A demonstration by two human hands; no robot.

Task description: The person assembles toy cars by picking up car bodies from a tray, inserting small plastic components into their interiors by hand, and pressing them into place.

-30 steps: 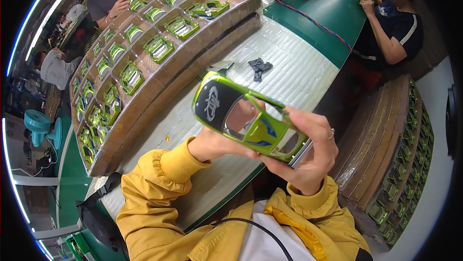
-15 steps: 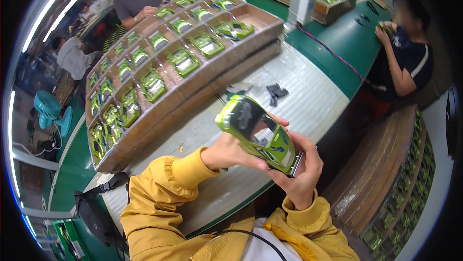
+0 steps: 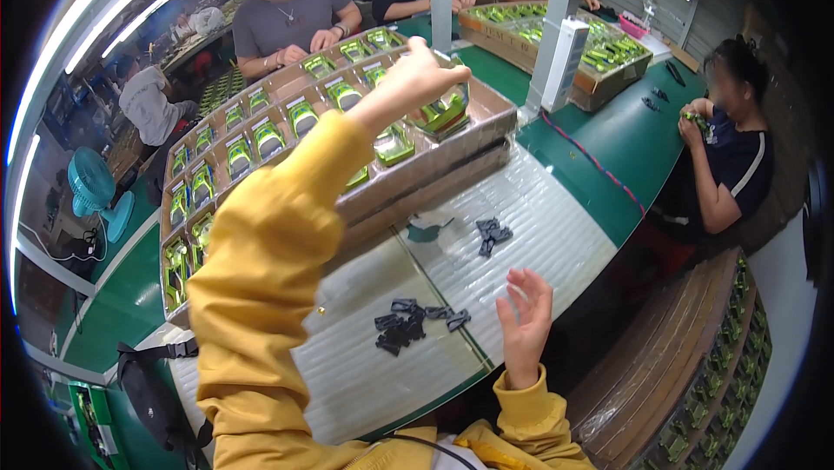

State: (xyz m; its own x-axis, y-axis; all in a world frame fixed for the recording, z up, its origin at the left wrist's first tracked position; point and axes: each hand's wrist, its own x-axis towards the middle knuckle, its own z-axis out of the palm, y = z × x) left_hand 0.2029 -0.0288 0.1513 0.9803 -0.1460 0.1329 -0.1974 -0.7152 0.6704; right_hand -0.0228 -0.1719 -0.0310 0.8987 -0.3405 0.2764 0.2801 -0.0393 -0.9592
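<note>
My left hand (image 3: 419, 79) is stretched across the partitioned cardboard box (image 3: 382, 188), fingers spread above its right end. Just under that hand is a green toy car body (image 3: 441, 112) with clear film around it; no firm grip on it is visible. My left sleeve hides part of the box's front rows. Over the near right side of the table, my right hand (image 3: 527, 318) is raised with its fingers apart and nothing in it. Small black plastic parts (image 3: 401, 329) lie in a pile on the table to its left, and another cluster of black parts (image 3: 492, 235) lies farther back.
More green car bodies (image 3: 268, 136) sit in the box's compartments. A second box (image 3: 599, 92) of green parts stands beyond, by a white post (image 3: 565, 62). Stacked trays (image 3: 686, 366) are at lower right, a black bag (image 3: 156, 396) at lower left. Co-workers sit around the table.
The green car body has left my two hands in front of me. My left hand has reached forward to the box, and my right hand is now empty. The near black parts are uncovered.
</note>
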